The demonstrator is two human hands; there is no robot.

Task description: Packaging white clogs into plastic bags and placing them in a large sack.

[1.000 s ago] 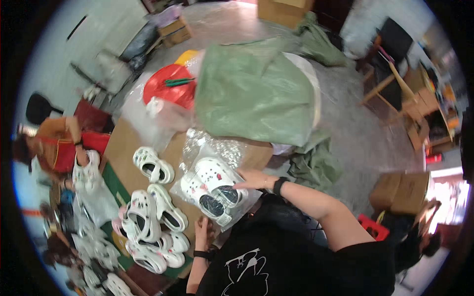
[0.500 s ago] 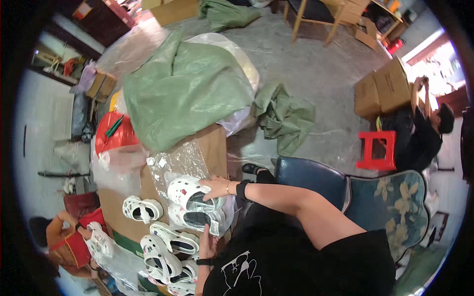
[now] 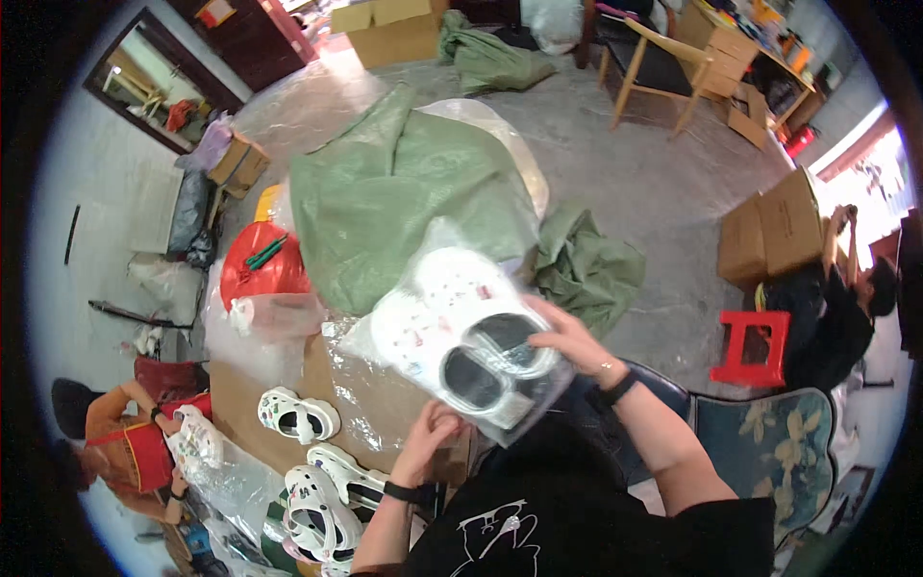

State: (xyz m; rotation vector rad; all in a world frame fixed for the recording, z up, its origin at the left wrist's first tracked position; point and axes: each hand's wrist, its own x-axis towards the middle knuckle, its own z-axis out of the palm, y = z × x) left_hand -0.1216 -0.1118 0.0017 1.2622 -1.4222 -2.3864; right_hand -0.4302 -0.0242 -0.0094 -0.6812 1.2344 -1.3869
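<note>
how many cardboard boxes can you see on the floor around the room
3: one cardboard box at the top by the dark door, one small box at left near the wall, one large box at right. Others may be hidden.

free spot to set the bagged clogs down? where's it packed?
Bare patches: the brown cardboard left of the loose clog, and the concrete floor between the green sacking and the cardboard boxes. Crowded: the clog pile below the left hand. Both hands, right hand included, hold the bagged clogs.
</note>
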